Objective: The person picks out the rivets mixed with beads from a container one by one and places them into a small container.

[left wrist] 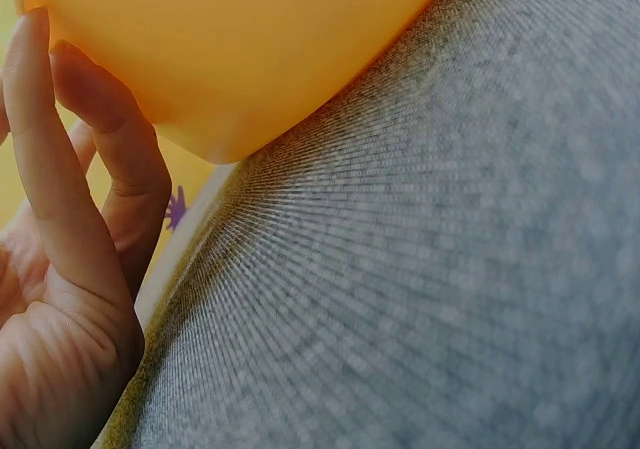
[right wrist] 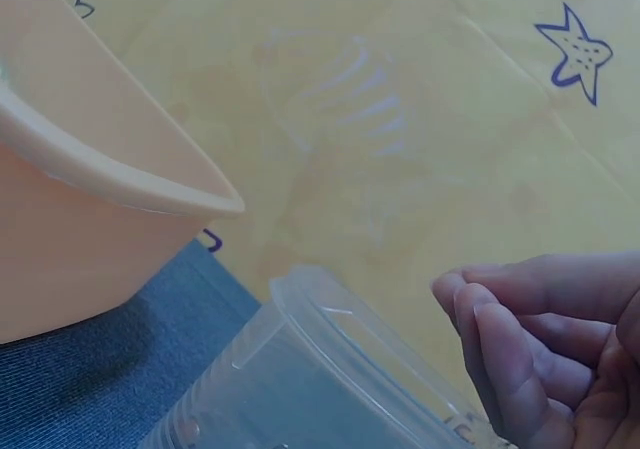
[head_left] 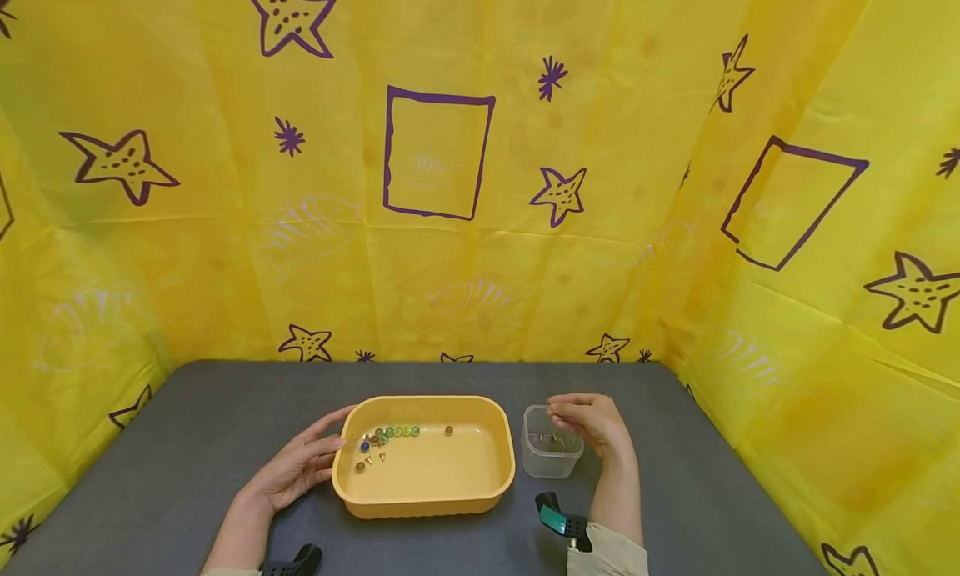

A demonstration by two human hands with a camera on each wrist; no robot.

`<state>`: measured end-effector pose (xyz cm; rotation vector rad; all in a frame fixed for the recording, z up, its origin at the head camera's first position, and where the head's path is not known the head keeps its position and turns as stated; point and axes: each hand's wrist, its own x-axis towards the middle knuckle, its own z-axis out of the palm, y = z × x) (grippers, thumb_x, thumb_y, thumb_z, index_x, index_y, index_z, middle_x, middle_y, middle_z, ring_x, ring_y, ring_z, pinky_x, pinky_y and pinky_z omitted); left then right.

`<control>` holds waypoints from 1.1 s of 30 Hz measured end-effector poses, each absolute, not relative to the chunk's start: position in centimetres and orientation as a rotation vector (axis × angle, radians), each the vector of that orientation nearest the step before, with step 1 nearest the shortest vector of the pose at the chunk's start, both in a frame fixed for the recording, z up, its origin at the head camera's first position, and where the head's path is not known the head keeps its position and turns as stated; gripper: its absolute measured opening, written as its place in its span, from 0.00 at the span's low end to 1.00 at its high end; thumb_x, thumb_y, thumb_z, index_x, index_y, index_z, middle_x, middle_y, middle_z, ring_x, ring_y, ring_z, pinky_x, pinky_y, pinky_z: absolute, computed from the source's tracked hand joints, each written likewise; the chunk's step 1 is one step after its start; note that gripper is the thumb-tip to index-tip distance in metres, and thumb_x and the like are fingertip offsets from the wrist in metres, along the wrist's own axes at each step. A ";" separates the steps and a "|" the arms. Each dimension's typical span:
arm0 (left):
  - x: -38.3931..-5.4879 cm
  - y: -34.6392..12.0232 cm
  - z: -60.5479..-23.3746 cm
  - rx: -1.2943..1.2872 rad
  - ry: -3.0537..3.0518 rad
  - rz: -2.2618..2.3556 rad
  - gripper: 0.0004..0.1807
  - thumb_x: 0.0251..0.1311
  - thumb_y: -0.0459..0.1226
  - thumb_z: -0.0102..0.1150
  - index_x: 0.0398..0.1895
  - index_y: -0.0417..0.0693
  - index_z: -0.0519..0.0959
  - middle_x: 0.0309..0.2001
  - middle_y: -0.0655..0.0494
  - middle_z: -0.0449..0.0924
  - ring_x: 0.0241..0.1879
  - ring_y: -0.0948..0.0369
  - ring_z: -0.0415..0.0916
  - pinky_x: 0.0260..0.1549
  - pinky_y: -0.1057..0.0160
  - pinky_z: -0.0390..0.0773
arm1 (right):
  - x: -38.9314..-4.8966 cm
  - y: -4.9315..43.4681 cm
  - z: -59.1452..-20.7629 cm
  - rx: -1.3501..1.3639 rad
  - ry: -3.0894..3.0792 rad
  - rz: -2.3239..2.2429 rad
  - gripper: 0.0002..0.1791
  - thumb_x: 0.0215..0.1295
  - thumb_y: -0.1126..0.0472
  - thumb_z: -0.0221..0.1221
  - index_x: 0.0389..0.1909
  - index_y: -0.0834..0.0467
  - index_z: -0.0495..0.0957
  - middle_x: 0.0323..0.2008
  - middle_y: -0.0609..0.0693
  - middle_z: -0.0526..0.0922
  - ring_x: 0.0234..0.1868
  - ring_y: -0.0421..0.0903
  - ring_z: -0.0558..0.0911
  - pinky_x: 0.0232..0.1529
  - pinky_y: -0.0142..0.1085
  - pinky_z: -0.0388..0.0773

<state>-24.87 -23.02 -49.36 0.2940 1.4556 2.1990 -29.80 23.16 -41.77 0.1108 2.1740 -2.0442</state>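
A yellow plastic tray (head_left: 423, 505) holds several glass marbles (head_left: 397, 432), a blue marble (head_left: 365, 447) and small brass-coloured screws (head_left: 382, 457), mostly toward its left end. My left hand (head_left: 296, 468) rests against the tray's left side; in the left wrist view its extended fingers (left wrist: 35, 139) touch the outer wall. To the tray's right stands a clear plastic container (head_left: 546, 466) with a few small metal pieces inside. Over its back right rim is my right hand (head_left: 592, 422), fingers curled and fingertips together. Nothing shows between those fingertips in the right wrist view.
The dark grey cloth-covered table (head_left: 423, 551) lies under both vessels. Yellow curtains (head_left: 480, 251) printed with stars and fish surround its back and sides. A narrow gap separates the tray from the clear container. Black camera straps sit at both wrists.
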 end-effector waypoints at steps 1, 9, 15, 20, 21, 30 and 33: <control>-24.8 -23.0 -49.4 0.290 1.460 2.198 0.24 0.76 0.34 0.43 0.66 0.75 0.65 0.59 0.61 0.78 0.54 0.63 0.82 0.49 0.66 0.86 | -29.8 23.1 -41.8 0.115 2.177 -2.042 0.20 0.62 0.69 0.64 0.53 0.77 0.77 0.28 0.49 0.88 0.32 0.40 0.88 0.38 0.29 0.87; -24.7 -23.0 -49.3 0.286 1.451 2.198 0.24 0.76 0.34 0.43 0.66 0.74 0.65 0.59 0.61 0.77 0.55 0.62 0.82 0.49 0.66 0.86 | -29.7 22.8 -41.8 0.119 2.189 -2.044 0.20 0.62 0.69 0.64 0.52 0.77 0.77 0.29 0.49 0.88 0.32 0.40 0.88 0.37 0.28 0.87; -24.8 -23.0 -49.3 0.293 1.457 2.192 0.25 0.76 0.34 0.43 0.69 0.73 0.63 0.59 0.60 0.78 0.55 0.62 0.82 0.49 0.65 0.86 | -29.6 22.6 -41.7 0.097 2.183 -2.047 0.19 0.63 0.70 0.62 0.53 0.77 0.77 0.31 0.50 0.89 0.33 0.41 0.88 0.37 0.29 0.87; -24.9 -23.0 -49.3 0.301 1.457 2.193 0.25 0.76 0.34 0.43 0.68 0.73 0.63 0.59 0.60 0.78 0.54 0.63 0.83 0.49 0.66 0.86 | -29.7 22.2 -41.6 0.090 2.188 -2.050 0.19 0.63 0.70 0.63 0.53 0.76 0.77 0.30 0.49 0.88 0.31 0.39 0.88 0.36 0.27 0.86; -24.9 -23.0 -49.3 0.304 1.456 2.194 0.25 0.76 0.34 0.43 0.69 0.73 0.63 0.59 0.60 0.78 0.54 0.63 0.83 0.49 0.66 0.86 | -29.7 22.0 -41.5 0.091 2.193 -2.047 0.19 0.63 0.70 0.63 0.53 0.76 0.77 0.30 0.50 0.88 0.31 0.39 0.87 0.35 0.27 0.86; -24.9 -23.1 -49.6 0.329 1.452 2.200 0.25 0.76 0.34 0.42 0.68 0.73 0.64 0.60 0.61 0.77 0.55 0.62 0.82 0.49 0.65 0.86 | -29.8 20.4 -41.1 0.040 2.224 -2.025 0.17 0.63 0.70 0.62 0.51 0.75 0.79 0.30 0.51 0.89 0.30 0.39 0.87 0.34 0.27 0.86; -24.9 -23.2 -49.6 0.337 1.446 2.204 0.25 0.77 0.34 0.42 0.68 0.74 0.64 0.60 0.61 0.77 0.55 0.62 0.82 0.50 0.65 0.86 | -29.8 20.0 -41.0 0.012 2.242 -2.026 0.17 0.63 0.70 0.62 0.51 0.75 0.79 0.30 0.52 0.89 0.30 0.39 0.88 0.35 0.29 0.87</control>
